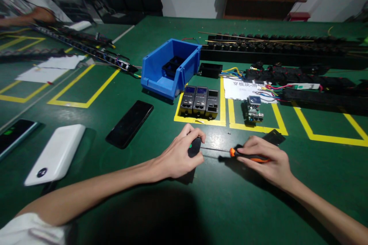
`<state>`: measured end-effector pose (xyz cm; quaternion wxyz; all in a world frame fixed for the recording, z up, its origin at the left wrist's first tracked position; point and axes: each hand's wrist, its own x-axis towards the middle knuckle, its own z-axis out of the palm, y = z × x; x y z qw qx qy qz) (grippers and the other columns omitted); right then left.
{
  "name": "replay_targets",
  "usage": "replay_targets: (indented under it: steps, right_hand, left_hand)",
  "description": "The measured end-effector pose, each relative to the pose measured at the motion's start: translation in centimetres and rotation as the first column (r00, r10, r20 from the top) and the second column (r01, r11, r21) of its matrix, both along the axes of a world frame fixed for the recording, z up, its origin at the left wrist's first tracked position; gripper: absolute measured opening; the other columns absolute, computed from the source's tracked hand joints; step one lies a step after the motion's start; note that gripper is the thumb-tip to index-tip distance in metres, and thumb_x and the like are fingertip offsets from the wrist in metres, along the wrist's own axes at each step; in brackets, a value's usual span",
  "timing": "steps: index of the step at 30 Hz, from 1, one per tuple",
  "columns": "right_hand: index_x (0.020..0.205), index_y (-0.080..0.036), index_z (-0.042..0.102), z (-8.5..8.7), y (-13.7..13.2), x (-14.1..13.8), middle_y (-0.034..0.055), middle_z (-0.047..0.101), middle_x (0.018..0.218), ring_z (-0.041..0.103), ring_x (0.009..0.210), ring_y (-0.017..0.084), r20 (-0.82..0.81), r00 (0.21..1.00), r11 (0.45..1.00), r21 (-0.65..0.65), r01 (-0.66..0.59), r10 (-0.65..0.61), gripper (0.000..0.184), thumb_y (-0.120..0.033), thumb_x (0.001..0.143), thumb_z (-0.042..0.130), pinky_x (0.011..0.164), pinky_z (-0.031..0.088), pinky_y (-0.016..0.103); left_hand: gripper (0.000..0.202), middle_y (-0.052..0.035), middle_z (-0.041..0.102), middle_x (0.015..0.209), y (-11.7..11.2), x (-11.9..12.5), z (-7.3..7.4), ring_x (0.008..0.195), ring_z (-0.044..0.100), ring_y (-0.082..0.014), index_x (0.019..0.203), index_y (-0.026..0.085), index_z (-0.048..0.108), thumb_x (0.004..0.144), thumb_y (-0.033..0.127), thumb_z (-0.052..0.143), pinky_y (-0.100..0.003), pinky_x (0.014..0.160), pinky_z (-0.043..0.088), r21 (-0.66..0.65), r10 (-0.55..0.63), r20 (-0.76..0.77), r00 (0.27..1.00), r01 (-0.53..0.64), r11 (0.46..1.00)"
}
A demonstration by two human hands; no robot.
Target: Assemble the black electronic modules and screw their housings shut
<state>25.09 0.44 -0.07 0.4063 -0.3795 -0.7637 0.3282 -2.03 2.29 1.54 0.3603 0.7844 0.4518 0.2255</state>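
Observation:
My left hand (179,153) is closed around a small black module housing (194,147), its fingers hiding most of the piece. Between the fingers and thumb of my right hand (266,157) is a screwdriver (234,152) with an orange and black handle. Its thin shaft points left, and the tip meets the housing's right side. A flat black piece (274,137) lies just beyond my right hand. Ahead, three black modules (199,101) stand side by side inside a yellow taped box. To their right a bare circuit board (254,110) with a small screen rests in another box.
A blue bin (163,80) holds black parts. Phones (130,123) and a white power bank (56,153) lie on the left of the green table. Long black rails with wires (310,74) stretch across the right. Another person's arm (31,17) shows at the far left.

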Motion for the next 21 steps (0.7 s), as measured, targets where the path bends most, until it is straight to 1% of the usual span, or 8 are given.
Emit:
replay_targets:
  steps: [2, 5, 8, 10, 12, 16, 18, 21]
  right_hand:
    - [0.096, -0.021, 0.071, -0.14, -0.26, -0.08, 0.0049, 0.069, 0.083, 0.064, 0.068, 0.016, -0.070, 0.994, 0.978, -0.196, 0.069, -0.084, 0.017, -0.022, 0.078, 0.073, 0.061, 0.051, 0.027]
    - [0.094, -0.019, 0.069, -0.28, -0.54, -0.22, 0.0043, 0.068, 0.078, 0.061, 0.057, 0.014, -0.161, 0.971, 0.878, -0.472, 0.080, -0.175, 0.021, -0.038, 0.086, 0.062, 0.051, 0.049, 0.025]
    - [0.083, -0.017, 0.067, -0.07, -0.53, -0.33, 0.0013, 0.062, 0.060, 0.056, 0.049, 0.012, -0.082, 0.982, 0.829, -0.551, 0.099, -0.171, 0.027, -0.042, 0.088, 0.059, 0.045, 0.044, 0.022]
    - [0.078, -0.016, 0.067, 0.19, -0.39, -0.32, -0.0016, 0.056, 0.050, 0.051, 0.043, 0.011, 0.018, 0.988, 0.849, -0.509, 0.138, -0.150, 0.025, -0.040, 0.086, 0.061, 0.042, 0.039, 0.021]
    - [0.077, -0.017, 0.067, 0.41, -0.26, -0.20, -0.0018, 0.056, 0.049, 0.050, 0.042, 0.010, 0.095, 0.987, 0.899, -0.408, 0.161, -0.133, 0.022, -0.037, 0.085, 0.063, 0.041, 0.038, 0.022]
    - [0.084, -0.019, 0.069, 0.41, -0.14, 0.27, 0.0050, 0.071, 0.073, 0.064, 0.060, 0.017, 0.162, 0.982, 0.982, -0.143, 0.123, -0.100, 0.010, -0.029, 0.081, 0.068, 0.054, 0.049, 0.026]
    - [0.090, -0.021, 0.069, 0.26, -0.08, 0.47, 0.0058, 0.072, 0.079, 0.066, 0.068, 0.019, 0.156, 0.985, 0.997, -0.022, 0.076, -0.072, 0.010, -0.022, 0.080, 0.070, 0.060, 0.051, 0.029]
    - [0.100, -0.022, 0.067, 0.07, 0.11, 0.58, 0.0050, 0.069, 0.077, 0.063, 0.067, 0.018, 0.123, 0.992, 0.996, 0.091, -0.024, 0.013, 0.022, -0.015, 0.079, 0.069, 0.061, 0.050, 0.030]
  left_hand:
    - [0.026, -0.0009, 0.042, 0.093, -0.01, 0.01, 0.00, 0.089, 0.048, -0.0175, 0.096, 0.022, 0.049, 0.072, 0.013, 0.053, -0.033, 0.081, 0.043, 0.002, 0.001, 0.001, 1.000, -0.001, 1.000]
    - [0.025, -0.0008, 0.042, 0.093, -0.02, 0.03, 0.01, 0.088, 0.048, -0.0172, 0.095, 0.022, 0.049, 0.072, 0.014, 0.053, -0.033, 0.081, 0.043, -0.004, 0.003, 0.002, 1.000, -0.003, 1.000]
    - [0.024, -0.0008, 0.042, 0.093, 0.01, 0.03, 0.00, 0.089, 0.048, -0.0172, 0.095, 0.022, 0.049, 0.073, 0.014, 0.053, -0.033, 0.081, 0.043, -0.008, 0.003, 0.003, 1.000, -0.003, 1.000]
    - [0.024, -0.0008, 0.042, 0.093, 0.04, 0.03, -0.03, 0.089, 0.048, -0.0172, 0.095, 0.022, 0.049, 0.073, 0.014, 0.053, -0.033, 0.081, 0.043, -0.006, 0.003, 0.003, 1.000, -0.003, 1.000]
    - [0.024, -0.0008, 0.042, 0.093, 0.06, 0.03, -0.06, 0.089, 0.048, -0.0172, 0.095, 0.022, 0.049, 0.073, 0.014, 0.053, -0.033, 0.081, 0.043, -0.004, 0.002, 0.003, 1.000, -0.002, 1.000]
    - [0.024, -0.0011, 0.042, 0.094, 0.01, 0.00, -0.06, 0.089, 0.048, -0.0176, 0.095, 0.022, 0.049, 0.073, 0.014, 0.053, -0.033, 0.081, 0.043, -0.004, 0.004, 0.002, 1.000, -0.004, 1.000]
    - [0.025, -0.0012, 0.042, 0.094, -0.02, -0.01, -0.03, 0.089, 0.048, -0.0178, 0.095, 0.022, 0.049, 0.072, 0.014, 0.053, -0.034, 0.080, 0.043, -0.004, 0.006, -0.001, 1.000, -0.006, 1.000]
    - [0.024, -0.0011, 0.043, 0.094, -0.02, -0.05, 0.02, 0.089, 0.048, -0.0179, 0.095, 0.022, 0.049, 0.072, 0.015, 0.053, -0.034, 0.080, 0.043, -0.001, 0.007, -0.001, 1.000, -0.007, 1.000]
